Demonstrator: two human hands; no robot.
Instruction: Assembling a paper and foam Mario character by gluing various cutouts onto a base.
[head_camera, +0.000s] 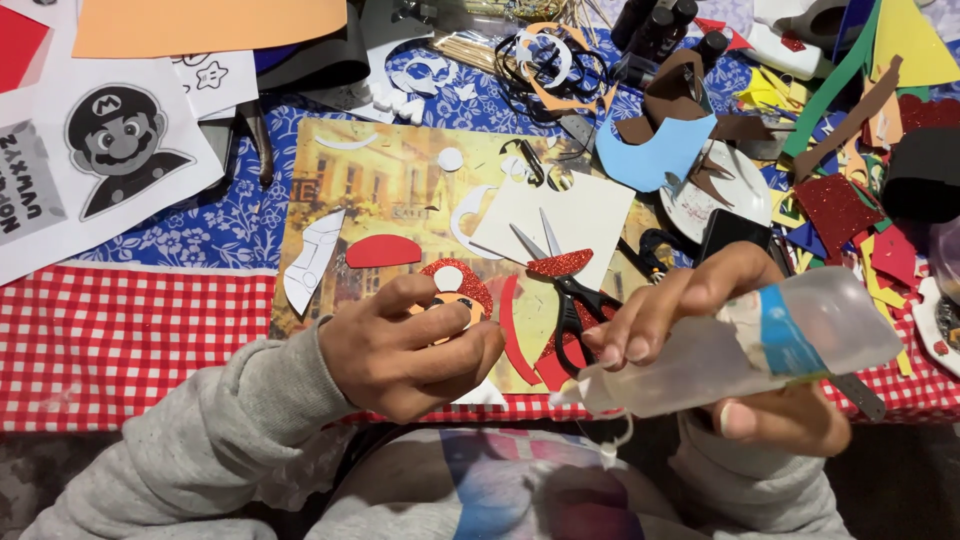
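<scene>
**Hands with glue bottle and foam cut-out above a placemat**

Right hand (730, 350) grips a translucent glue bottle (750, 345) lying nearly on its side, nozzle toward the left; fingers wrap the top of the bottle, the thumb presses from beneath. A thin thread of glue (615, 440) hangs from the nozzle. Left hand (410, 350) is closed around a small foam cut-out (450, 310), peach with a red edge, pinched between thumb and fingertips just left of the nozzle. Both wrists wear grey sleeves (200, 450).

All positions are given relative to the picture placemat (400, 190), which lies on a red checked cloth (130, 330). Both hands hover over its near edge. On the placemat: black-handled scissors (565, 290) at its right part, blades open on a white sheet (570, 215); a red glitter piece (560, 263) across the blades; a red half-round foam shape (383, 251) near the middle; a white curved foam strip (310, 260) at its left edge. Left of the placemat lies a printed black-and-white cartoon drawing (110, 150) on paper. Right of it sit a blue foam shape (655, 155), brown scraps (680, 95) and a heap of coloured foam offcuts (860, 170). Beyond its far edge lies an orange sheet (200, 25).
</scene>
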